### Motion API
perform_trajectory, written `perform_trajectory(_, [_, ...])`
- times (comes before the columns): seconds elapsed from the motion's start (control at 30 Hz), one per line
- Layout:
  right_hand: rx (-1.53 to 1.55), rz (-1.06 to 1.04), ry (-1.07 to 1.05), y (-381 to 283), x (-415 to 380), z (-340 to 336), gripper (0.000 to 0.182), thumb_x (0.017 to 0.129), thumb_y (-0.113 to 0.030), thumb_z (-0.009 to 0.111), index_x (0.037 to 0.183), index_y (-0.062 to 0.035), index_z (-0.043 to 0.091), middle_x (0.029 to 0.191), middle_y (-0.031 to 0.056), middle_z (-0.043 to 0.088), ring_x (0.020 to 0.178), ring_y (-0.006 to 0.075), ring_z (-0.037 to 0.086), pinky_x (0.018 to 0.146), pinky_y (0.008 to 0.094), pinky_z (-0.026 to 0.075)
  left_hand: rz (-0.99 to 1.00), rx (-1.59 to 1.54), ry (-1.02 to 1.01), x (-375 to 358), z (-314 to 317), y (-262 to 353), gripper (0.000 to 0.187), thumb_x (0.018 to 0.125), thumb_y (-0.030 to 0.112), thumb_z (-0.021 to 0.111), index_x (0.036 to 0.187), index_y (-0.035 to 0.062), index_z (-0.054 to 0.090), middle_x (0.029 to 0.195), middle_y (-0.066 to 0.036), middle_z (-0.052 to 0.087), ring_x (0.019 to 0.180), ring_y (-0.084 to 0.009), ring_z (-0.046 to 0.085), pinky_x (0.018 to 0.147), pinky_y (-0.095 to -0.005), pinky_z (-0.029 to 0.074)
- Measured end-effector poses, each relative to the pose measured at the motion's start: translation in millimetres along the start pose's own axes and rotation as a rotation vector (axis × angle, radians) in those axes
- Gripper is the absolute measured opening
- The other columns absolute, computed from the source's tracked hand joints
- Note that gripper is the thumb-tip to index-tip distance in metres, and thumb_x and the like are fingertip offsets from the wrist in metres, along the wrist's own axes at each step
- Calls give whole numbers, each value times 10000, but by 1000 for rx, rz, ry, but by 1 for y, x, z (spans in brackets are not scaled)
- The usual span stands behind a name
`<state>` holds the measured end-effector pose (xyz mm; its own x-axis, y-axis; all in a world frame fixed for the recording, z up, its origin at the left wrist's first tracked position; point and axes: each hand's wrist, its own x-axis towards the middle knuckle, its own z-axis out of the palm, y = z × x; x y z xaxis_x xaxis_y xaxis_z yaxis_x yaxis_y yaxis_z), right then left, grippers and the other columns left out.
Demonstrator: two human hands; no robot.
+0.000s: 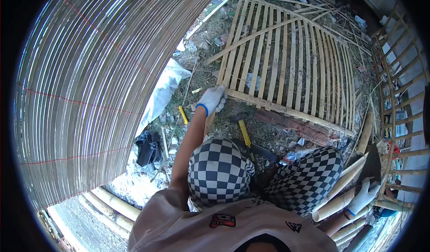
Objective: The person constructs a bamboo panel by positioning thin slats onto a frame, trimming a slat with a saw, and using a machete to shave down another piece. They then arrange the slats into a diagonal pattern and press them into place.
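My left hand [213,100], in a white glove with a blue cuff, is closed around the near left corner of a slatted bamboo panel [286,68]. The panel lies on the ground ahead, its thin strips crossed by a diagonal strip. Far out to the right, my right hand [363,197], gloved too, is closed on a broad dark-bladed tool [371,167] that looks like a handsaw. Its handle is hidden in my fingers. Between my knees and the panel lies a hammer [244,133] with a yellow handle.
A large slatted blind [89,81] bulges in on the left. A reddish-brown wood plank [293,125] lies along the panel's near edge. Bamboo poles [333,205] lie at right, beside a bamboo lattice [396,99]. A yellow-handled item [183,115] and rubble litter the ground.
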<state>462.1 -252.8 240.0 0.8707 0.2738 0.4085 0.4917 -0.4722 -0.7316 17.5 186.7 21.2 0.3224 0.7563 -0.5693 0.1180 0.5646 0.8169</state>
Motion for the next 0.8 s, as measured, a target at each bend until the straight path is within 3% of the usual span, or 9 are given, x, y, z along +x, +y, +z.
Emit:
perform_trajectory(0.1, [-147, -330, 127, -61, -19, -8, 671, 964, -174, 574, 1615, -111, 424, 1618, 214, 457, 1388, 316, 556, 1157, 433, 428, -38, 202, -15, 9, -5, 14, 541, 1095, 492, 487, 871, 21, 627, 624, -33, 568, 456, -155, 541, 424, -316, 443])
perform_trajectory(0.17, [-119, -371, 185, -78, -25, -1, 446, 964, -160, 560, 1389, -35, 601, 1485, 204, 545, 1278, 315, 611, 1063, 400, 495, -67, 384, -20, 14, -5, 29, 595, 1079, 522, 501, 846, 6, 683, 616, -56, 615, 472, -165, 580, 448, -326, 472])
perform_trajectory(0.3, [308, -268, -11, -122, -46, 49, 156, 1005, -100, 577, 1112, -4, 637, 1053, 111, 607, 944, 210, 601, 859, 337, 494, -117, 644, -37, 11, 0, 54, 555, 1073, 491, 521, 860, 6, 687, 674, -57, 639, 516, -147, 611, 467, -323, 490])
perform_trajectory(0.4, [432, 3, -207, -178, -84, 99, 196, 1048, -149, 592, 919, -9, 640, 836, 71, 667, 803, 143, 611, 759, 301, 483, -104, 861, 4, 52, -13, 32, 579, 1063, 509, 526, 842, -1, 688, 699, -78, 668, 536, -177, 637, 496, -346, 518])
perform_trajectory(0.43, [464, -118, -379, -161, -90, 115, 175, 1041, -159, 611, 980, -3, 663, 840, 53, 676, 796, 129, 609, 766, 302, 488, -89, 902, 43, 37, -7, 43, 621, 1058, 541, 526, 818, -8, 686, 701, -90, 674, 548, -209, 644, 516, -364, 534])
perform_trajectory(0.53, [679, 66, -710, -135, -122, 164, 131, 1006, -75, 672, 1104, 12, 667, 862, 32, 702, 764, 95, 634, 713, 259, 512, -172, 811, 78, 41, -5, 36, 667, 1047, 591, 535, 812, -13, 695, 691, -104, 664, 545, -222, 631, 533, -378, 545])
perform_trajectory(0.6, [715, 139, -787, -134, -150, 188, 132, 979, -9, 688, 1106, 16, 663, 921, 54, 733, 853, 119, 699, 810, 279, 563, -116, 898, 79, 63, -17, 16, 700, 1038, 623, 536, 792, -14, 693, 671, -106, 649, 542, -220, 624, 532, -377, 542])
perform_trajectory(0.73, [727, 148, -947, -122, -179, 212, 156, 1010, -63, 680, 1141, 19, 656, 909, 65, 746, 806, 127, 706, 745, 263, 555, -207, 813, 53, 19, -16, 36, 643, 1052, 559, 547, 919, -45, 722, 802, -152, 701, 642, -233, 670, 573, -427, 561])
perform_trajectory(0.8, [672, 212, -963, -124, -187, 218, 175, 992, -68, 715, 1141, 10, 666, 886, 41, 722, 777, 94, 667, 704, 248, 531, -190, 798, 16, 31, -38, 23, 660, 1049, 576, 532, 870, -30, 720, 781, -147, 702, 618, -234, 671, 566, -410, 549])
